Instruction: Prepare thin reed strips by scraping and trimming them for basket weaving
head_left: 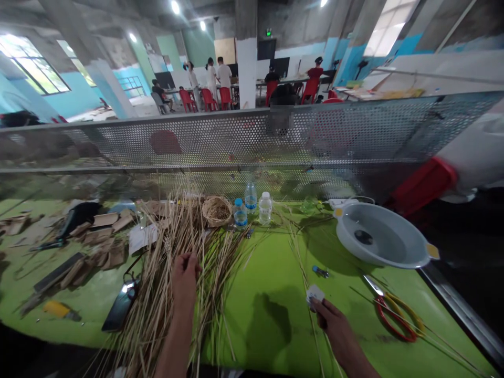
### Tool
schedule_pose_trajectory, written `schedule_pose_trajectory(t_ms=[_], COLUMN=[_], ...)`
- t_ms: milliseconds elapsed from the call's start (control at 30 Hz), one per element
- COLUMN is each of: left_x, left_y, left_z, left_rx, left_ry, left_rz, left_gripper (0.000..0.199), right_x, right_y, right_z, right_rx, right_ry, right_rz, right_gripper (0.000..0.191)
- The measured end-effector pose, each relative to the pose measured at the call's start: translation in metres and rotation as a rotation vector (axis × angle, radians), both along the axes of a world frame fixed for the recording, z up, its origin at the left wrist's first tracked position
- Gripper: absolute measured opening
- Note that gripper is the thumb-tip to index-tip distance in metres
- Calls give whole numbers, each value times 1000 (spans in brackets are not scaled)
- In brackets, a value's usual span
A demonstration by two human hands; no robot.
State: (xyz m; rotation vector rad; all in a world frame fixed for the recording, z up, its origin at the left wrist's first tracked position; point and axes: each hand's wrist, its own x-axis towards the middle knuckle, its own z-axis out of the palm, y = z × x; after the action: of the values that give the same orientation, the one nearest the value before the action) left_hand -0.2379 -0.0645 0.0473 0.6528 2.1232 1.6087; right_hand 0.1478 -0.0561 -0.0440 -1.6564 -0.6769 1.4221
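Fingers over green table, pillar beyond

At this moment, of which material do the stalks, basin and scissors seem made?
Stalks: probably dried plant, matte, straw-coloured. Basin: likely plastic, smooth, with soft sheen. Scissors: apparently metal blades, bright glint; smooth red and yellow handles, possibly plastic.

Bare lime-green tabletop is extending between the left hand and right hand; long straw-coloured stalks are crowding the former, red-and-yellow-handled metal scissors and a round pale-grey basin obstructing the latter's right.
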Motion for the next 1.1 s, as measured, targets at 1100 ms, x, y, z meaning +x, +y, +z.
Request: schedule_pose_trajectory(t_ms=[1100], left_x=[199], left_y=[-58], left_z=[-57], left_rx=[-252], left_ry=[-421], left_rz=[-560], left_gripper=[31], right_x=[-75], right_y=[20], right_z=[27], right_rx=[-62], right_ry=[89], right_rz=[276], right_gripper=[25])
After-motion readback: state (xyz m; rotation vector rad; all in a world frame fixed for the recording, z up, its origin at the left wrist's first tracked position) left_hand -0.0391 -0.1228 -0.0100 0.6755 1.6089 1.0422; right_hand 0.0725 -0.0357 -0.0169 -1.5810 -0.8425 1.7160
